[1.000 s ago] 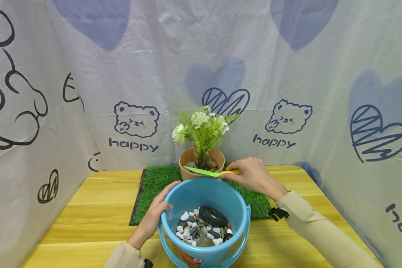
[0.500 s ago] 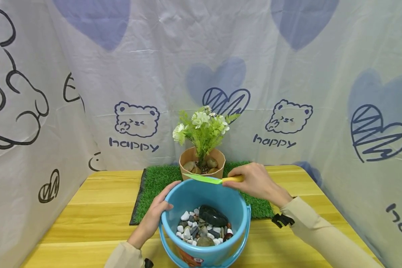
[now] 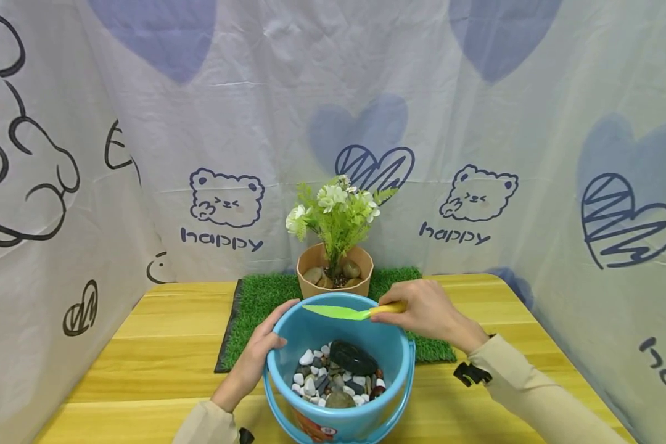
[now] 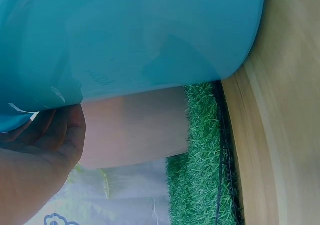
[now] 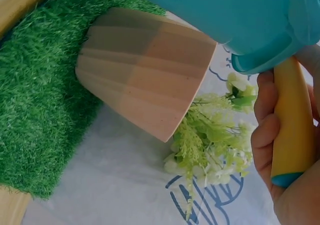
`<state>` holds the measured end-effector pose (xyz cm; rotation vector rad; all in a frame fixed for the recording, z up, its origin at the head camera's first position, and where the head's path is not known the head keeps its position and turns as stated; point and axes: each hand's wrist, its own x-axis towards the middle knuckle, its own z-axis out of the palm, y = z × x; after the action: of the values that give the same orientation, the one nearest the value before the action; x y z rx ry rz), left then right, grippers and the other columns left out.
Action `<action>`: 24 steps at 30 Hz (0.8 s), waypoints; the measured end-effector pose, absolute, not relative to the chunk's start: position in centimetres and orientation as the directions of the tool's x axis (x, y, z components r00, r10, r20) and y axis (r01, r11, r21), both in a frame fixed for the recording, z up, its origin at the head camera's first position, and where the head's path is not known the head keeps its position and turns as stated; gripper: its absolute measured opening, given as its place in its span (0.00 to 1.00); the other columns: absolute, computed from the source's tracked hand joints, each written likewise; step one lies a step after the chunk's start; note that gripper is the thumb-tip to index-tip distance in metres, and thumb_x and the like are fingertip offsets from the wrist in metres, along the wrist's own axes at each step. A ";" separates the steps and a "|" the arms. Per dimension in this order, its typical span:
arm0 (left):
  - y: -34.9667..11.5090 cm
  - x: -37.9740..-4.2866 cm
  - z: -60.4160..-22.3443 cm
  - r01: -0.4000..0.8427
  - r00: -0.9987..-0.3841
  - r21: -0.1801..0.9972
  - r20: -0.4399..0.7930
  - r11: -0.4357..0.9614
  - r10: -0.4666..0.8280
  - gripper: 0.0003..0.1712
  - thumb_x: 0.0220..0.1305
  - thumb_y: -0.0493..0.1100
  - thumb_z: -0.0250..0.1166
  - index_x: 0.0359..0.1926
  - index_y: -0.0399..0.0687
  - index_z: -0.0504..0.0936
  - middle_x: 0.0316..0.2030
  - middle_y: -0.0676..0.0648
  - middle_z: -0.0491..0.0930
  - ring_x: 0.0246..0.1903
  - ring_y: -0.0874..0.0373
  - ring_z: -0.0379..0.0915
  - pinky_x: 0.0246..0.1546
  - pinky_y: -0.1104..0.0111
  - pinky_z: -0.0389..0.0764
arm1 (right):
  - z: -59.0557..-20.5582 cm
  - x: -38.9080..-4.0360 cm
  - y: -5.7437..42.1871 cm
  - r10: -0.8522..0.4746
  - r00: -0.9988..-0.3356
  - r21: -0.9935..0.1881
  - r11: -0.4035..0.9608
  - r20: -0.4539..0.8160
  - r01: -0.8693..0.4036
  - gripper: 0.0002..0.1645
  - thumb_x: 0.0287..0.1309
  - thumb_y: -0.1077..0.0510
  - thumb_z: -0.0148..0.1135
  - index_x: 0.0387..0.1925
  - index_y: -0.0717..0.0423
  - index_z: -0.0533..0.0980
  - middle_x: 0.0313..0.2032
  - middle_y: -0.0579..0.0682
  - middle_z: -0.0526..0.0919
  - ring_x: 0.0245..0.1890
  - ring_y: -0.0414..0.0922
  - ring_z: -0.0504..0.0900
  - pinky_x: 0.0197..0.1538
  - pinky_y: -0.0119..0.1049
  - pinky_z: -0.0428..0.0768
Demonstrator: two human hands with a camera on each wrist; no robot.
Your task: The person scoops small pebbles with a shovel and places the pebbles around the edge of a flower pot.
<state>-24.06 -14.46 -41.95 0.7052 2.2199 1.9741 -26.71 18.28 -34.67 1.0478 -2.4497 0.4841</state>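
A blue bucket point(image 3: 311, 330) stands at the table's front in the head view. Pebbles point(image 3: 310, 386), white, grey and brown, and a large black stone point(image 3: 353, 358) lie inside. My left hand point(image 3: 257, 353) grips its left rim, thumb over the edge and fingers outside; the left wrist view shows the fingers point(image 4: 59, 135) on the outer wall. My right hand point(image 3: 426, 311) holds a small trowel point(image 3: 338, 312) by its yellow handle point(image 5: 292, 125). Its green blade points left, appearing over the far part of the bucket's opening. In the right wrist view the bucket hides the blade.
Behind the bucket, a peach flowerpot point(image 3: 333, 288) with several stones and a white-flowered plant point(image 3: 338, 216) stands on an artificial grass mat point(image 3: 255, 314). The wooden table point(image 3: 161, 345) extends to both sides. A printed cloth point(image 3: 294, 123) hangs behind and at the sides.
My right hand has brought the trowel from above the flowerpot's front edge toward me, over the bucket's far rim. More stones in the pot now show. My left hand stays on the rim.
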 end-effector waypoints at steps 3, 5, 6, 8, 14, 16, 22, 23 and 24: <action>-14.4 -24.0 -41.9 0.278 -0.892 0.958 0.233 0.065 0.387 0.41 0.59 0.36 0.42 0.75 0.56 0.56 0.72 0.38 0.59 0.61 0.33 0.68 0.52 0.50 0.78 | -34.9 -26.6 18.3 -0.628 -0.581 -0.104 0.628 0.518 -0.771 0.16 0.52 0.37 0.68 0.30 0.42 0.87 0.26 0.34 0.80 0.21 0.26 0.71 0.24 0.22 0.69; -14.4 -24.0 -41.9 0.279 -0.893 0.958 0.233 0.068 0.386 0.41 0.59 0.36 0.42 0.75 0.56 0.56 0.72 0.38 0.59 0.61 0.33 0.68 0.53 0.50 0.78 | -35.1 -26.6 18.3 -0.640 -0.553 -0.081 0.612 0.534 -0.787 0.15 0.51 0.38 0.69 0.30 0.43 0.87 0.26 0.35 0.78 0.20 0.26 0.69 0.23 0.21 0.67; -14.4 -24.0 -41.9 0.279 -0.893 0.958 0.233 0.068 0.385 0.40 0.59 0.36 0.42 0.75 0.57 0.56 0.72 0.38 0.59 0.61 0.34 0.68 0.53 0.49 0.78 | -35.2 -26.5 18.2 -0.641 -0.542 -0.074 0.607 0.543 -0.791 0.15 0.50 0.38 0.69 0.30 0.43 0.86 0.26 0.34 0.78 0.20 0.26 0.68 0.23 0.21 0.67; -14.4 -23.9 -41.8 0.280 -0.892 0.958 0.233 0.069 0.387 0.40 0.59 0.36 0.42 0.75 0.58 0.56 0.72 0.38 0.59 0.61 0.34 0.68 0.53 0.49 0.77 | -35.4 -26.4 18.0 -0.641 -0.525 -0.054 0.604 0.560 -0.795 0.15 0.49 0.38 0.70 0.30 0.43 0.86 0.26 0.34 0.77 0.20 0.25 0.67 0.22 0.20 0.65; -14.5 -23.9 -41.9 0.279 -0.888 0.959 0.233 0.060 0.397 0.40 0.59 0.36 0.41 0.75 0.57 0.56 0.71 0.38 0.59 0.61 0.33 0.68 0.53 0.49 0.78 | -35.9 -26.3 17.7 -0.658 -0.483 0.005 0.594 0.578 -0.804 0.13 0.51 0.39 0.69 0.31 0.42 0.86 0.26 0.34 0.76 0.19 0.25 0.67 0.21 0.18 0.62; -14.5 -23.9 -41.9 0.278 -0.888 0.959 0.233 0.059 0.397 0.40 0.59 0.36 0.41 0.75 0.58 0.56 0.71 0.38 0.59 0.61 0.33 0.68 0.53 0.49 0.78 | -35.8 -26.2 17.6 -0.668 -0.468 0.023 0.587 0.579 -0.809 0.12 0.52 0.40 0.69 0.32 0.41 0.86 0.26 0.35 0.76 0.19 0.26 0.67 0.20 0.18 0.61; -14.5 -23.9 -41.9 0.292 -0.889 0.954 0.244 0.069 0.387 0.40 0.59 0.36 0.42 0.75 0.57 0.56 0.71 0.39 0.60 0.62 0.34 0.67 0.55 0.48 0.76 | -35.6 -25.9 17.6 -0.713 -0.425 0.110 0.571 0.559 -0.813 0.11 0.54 0.41 0.68 0.31 0.40 0.85 0.27 0.36 0.76 0.19 0.27 0.68 0.21 0.19 0.61; -14.4 -23.9 -41.9 0.294 -0.888 0.953 0.246 0.069 0.388 0.40 0.59 0.36 0.42 0.75 0.57 0.56 0.71 0.39 0.60 0.62 0.34 0.67 0.55 0.48 0.76 | -35.5 -25.9 17.6 -0.718 -0.420 0.123 0.570 0.555 -0.812 0.11 0.54 0.40 0.67 0.31 0.40 0.85 0.27 0.36 0.77 0.19 0.27 0.68 0.21 0.19 0.61; -14.4 -23.9 -41.9 0.296 -0.888 0.953 0.247 0.069 0.388 0.40 0.59 0.35 0.42 0.75 0.57 0.56 0.71 0.39 0.60 0.63 0.35 0.67 0.55 0.48 0.76 | -35.5 -25.8 17.6 -0.723 -0.417 0.133 0.569 0.551 -0.811 0.11 0.54 0.40 0.67 0.30 0.40 0.85 0.28 0.36 0.77 0.19 0.27 0.68 0.21 0.19 0.61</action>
<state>-23.91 -14.42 -41.92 0.7191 2.2428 1.9683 -25.81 17.58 -35.47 1.2230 -2.2395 0.2058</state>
